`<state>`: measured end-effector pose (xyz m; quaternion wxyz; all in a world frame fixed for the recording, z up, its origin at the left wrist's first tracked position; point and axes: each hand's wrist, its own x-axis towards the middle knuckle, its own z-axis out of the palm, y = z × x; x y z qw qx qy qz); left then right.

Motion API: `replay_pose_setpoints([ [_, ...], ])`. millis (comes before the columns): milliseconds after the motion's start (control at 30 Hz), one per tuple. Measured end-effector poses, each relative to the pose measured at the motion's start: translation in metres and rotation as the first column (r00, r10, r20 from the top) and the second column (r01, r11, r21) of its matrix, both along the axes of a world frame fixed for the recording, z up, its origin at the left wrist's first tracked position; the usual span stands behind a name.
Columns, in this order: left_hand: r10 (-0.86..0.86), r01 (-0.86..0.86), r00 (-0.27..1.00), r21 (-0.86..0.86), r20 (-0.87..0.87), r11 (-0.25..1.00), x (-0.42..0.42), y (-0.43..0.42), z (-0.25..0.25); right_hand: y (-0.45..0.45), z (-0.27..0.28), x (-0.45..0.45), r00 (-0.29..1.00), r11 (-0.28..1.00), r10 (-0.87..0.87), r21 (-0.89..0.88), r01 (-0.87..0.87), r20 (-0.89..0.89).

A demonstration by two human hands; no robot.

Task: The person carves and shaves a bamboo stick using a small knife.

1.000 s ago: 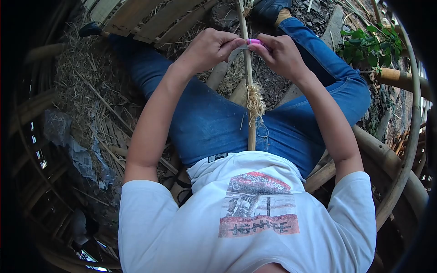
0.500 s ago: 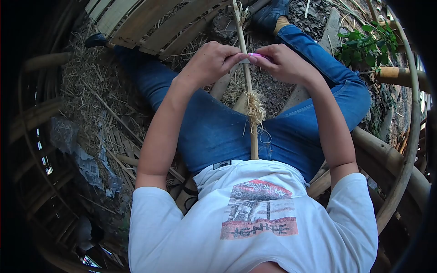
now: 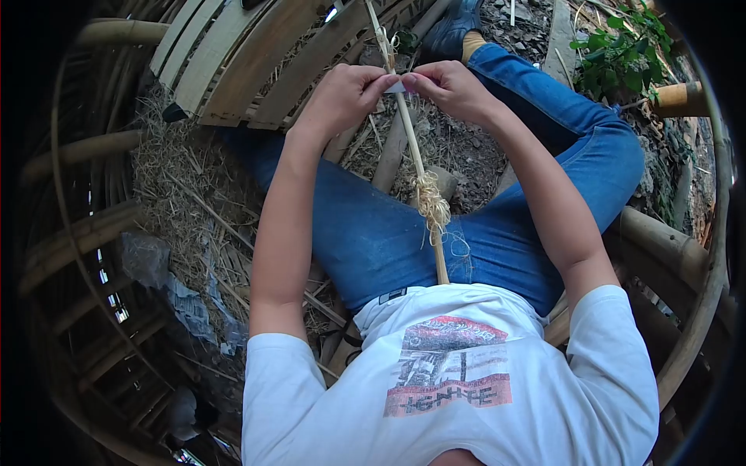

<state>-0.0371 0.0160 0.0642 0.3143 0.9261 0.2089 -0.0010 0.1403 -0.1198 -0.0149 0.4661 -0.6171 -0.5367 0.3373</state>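
Note:
A long, slim pale stick (image 3: pixel 416 147) slants away from my waist, between my legs, and past the top edge of the view. Across it lies a small flat blade (image 3: pixel 396 87) with a pink part at its right end. My left hand (image 3: pixel 342 99) pinches the blade's left end between thumb and fingers. At the pink end, my right hand (image 3: pixel 452 90) is closed in the same kind of pinch, hiding most of the handle. Curly shavings (image 3: pixel 433 203) cling in a bunch to the near part of the stick, with smaller curls (image 3: pixel 386 45) beyond my hands.
A slatted wooden panel (image 3: pixel 268 66) stands at the upper left. Dry straw (image 3: pixel 186 167) and crumpled plastic (image 3: pixel 186 307) lie on the left. A leafy plant (image 3: pixel 625 58) and bamboo poles (image 3: pixel 668 248) are on the right. My jeans-clad legs (image 3: pixel 365 217) are spread around the stick.
Both hands, still gripping the blade, now appear slightly higher and further left in view. The stick leans more to the left at its far end. The whole view has also shifted.

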Motion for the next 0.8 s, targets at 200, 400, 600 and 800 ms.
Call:
replay_pose_setpoints([
  [200, -0.019, 0.015, 0.996, -0.042, -0.089, 0.999, 0.006, 0.003, 0.014, 0.005, -0.007, -0.008, 0.990, 0.975, -0.089, 0.214, 0.064, 0.108],
  [400, 0.002, -0.014, 0.993, -0.109, -0.114, 0.994, -0.013, 0.005, 0.004, 0.005, -0.001, -0.015, 0.967, 0.974, -0.079, 0.224, 0.023, 0.243],
  [600, 0.047, -0.059, 0.996, -0.167, -0.072, 0.984, -0.023, -0.012, -0.006, -0.011, 0.007, -0.018, 0.966, 0.986, -0.008, 0.164, -0.035, 0.259],
  [800, 0.038, -0.056, 0.995, -0.197, -0.095, 0.979, -0.036, -0.036, 0.002, -0.030, 0.005, -0.033, 0.973, 0.978, -0.006, 0.204, -0.042, 0.230],
])
